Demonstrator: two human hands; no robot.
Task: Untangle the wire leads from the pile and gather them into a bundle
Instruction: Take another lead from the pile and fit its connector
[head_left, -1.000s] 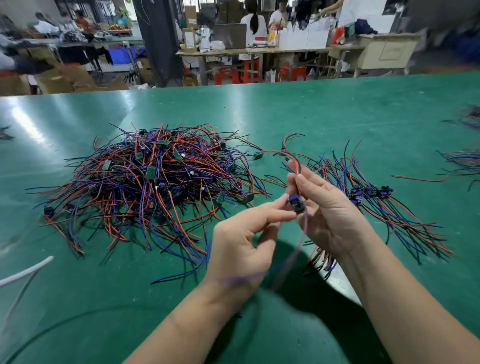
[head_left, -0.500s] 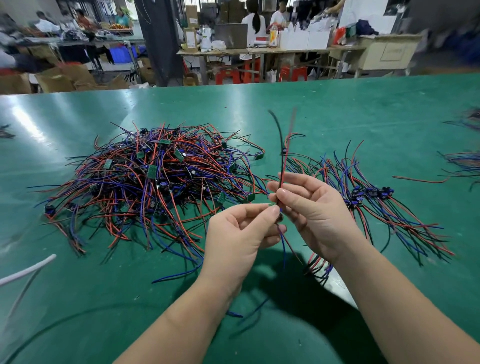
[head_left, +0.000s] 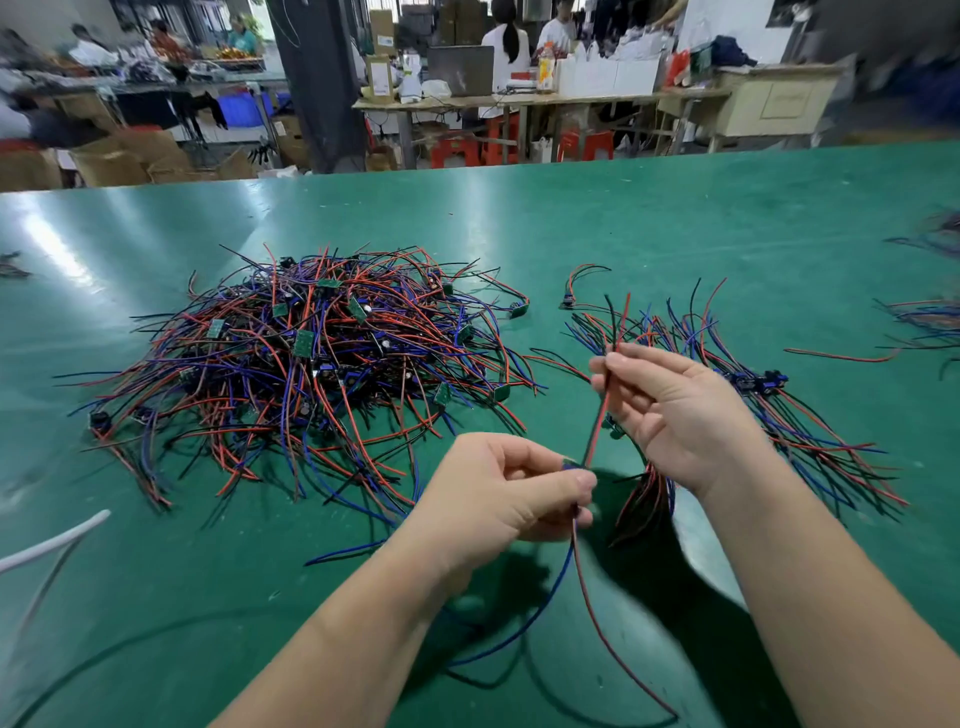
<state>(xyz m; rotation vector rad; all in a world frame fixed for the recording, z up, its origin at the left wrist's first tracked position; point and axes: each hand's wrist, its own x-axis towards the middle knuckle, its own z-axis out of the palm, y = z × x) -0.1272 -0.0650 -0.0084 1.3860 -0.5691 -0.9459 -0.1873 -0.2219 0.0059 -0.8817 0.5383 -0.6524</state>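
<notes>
Wire lead (head_left: 597, 421) held slanting above the counter (head_left: 623, 218).
Left hand (head_left: 498, 488) pinches it low, right hand (head_left: 670, 410) pinches higher; tangled pile (head_left: 311, 364) lies left, gathered bundle (head_left: 810, 436) right, partly behind that hand.

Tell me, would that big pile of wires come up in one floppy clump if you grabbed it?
Probably yes: the pile has thin leads crossing every way, so they would likely snag and drag neighbours along. Likely floppy too, since the lead pinched in the left hand droops below it.

No legible text anywhere.
</notes>
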